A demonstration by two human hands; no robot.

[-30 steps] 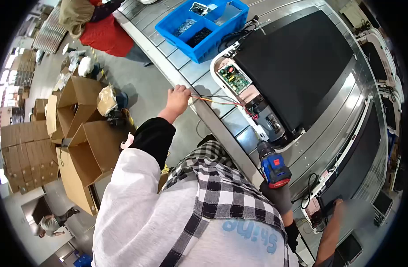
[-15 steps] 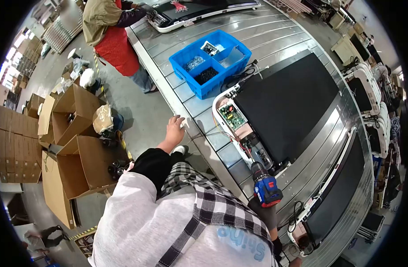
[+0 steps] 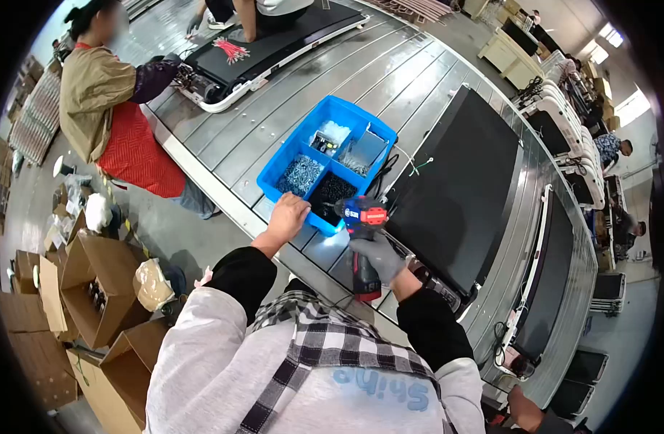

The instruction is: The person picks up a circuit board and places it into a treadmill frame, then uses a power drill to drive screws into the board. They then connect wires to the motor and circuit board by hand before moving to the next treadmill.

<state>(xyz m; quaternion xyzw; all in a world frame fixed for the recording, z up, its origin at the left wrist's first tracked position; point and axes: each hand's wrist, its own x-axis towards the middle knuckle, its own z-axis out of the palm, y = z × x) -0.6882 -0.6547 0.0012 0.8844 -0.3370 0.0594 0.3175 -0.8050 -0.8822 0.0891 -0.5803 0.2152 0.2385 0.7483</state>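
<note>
My right hand (image 3: 377, 257), in a grey glove, grips the handle of a blue, red and black cordless drill (image 3: 365, 215). The drill's front end is over the near corner of a blue divided bin (image 3: 272, 165), with a light shining on the bin's side. At the bin's near edge is my bare left hand (image 3: 290, 217), its fingers drawn together; anything between them is hidden. Black screws (image 3: 333, 189) and silver screws (image 3: 301, 173) fill two compartments. Right of the bin lies a flat treadmill (image 3: 455, 181) with a black belt, its near end partly covered by my right hand and arm.
A second treadmill (image 3: 550, 267) lies farther right on the slatted metal table (image 3: 274, 108). A co-worker in a red apron (image 3: 140, 152) handles another treadmill (image 3: 274, 47) at the far end. Open cardboard boxes (image 3: 104, 289) stand on the floor at left.
My right hand has raised the drill from the treadmill's near end to the bin. My left hand has come to the bin's edge and its fingers have closed. The view has shifted.
</note>
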